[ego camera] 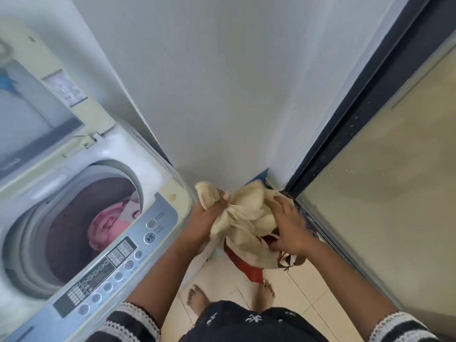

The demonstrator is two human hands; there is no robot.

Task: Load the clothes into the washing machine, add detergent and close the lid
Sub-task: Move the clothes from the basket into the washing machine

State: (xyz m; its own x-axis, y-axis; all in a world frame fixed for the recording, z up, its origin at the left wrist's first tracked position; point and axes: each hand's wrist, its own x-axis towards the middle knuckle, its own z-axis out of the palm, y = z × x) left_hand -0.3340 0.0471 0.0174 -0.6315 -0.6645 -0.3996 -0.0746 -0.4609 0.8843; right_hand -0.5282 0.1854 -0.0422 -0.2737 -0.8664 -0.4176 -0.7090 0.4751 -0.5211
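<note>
A top-loading washing machine [170, 180] stands at the left with its lid [49, 99] raised. In its drum lie a dark brown garment [81, 211] and a pink one [106, 225]. To the right of the machine, above the floor, I hold a bunched cream cloth [246, 213]. My left hand [209, 213] is closed around its left end. My right hand [288, 225] grips its right side together with a red cloth [246, 264] and a patterned piece [288, 261] that hang below.
The machine's grey control panel [116, 262] with several buttons faces me. A white wall is ahead, and a dark-framed sliding door [370, 114] runs along the right. My bare feet stand on pale floor tiles [303, 292] in the narrow gap.
</note>
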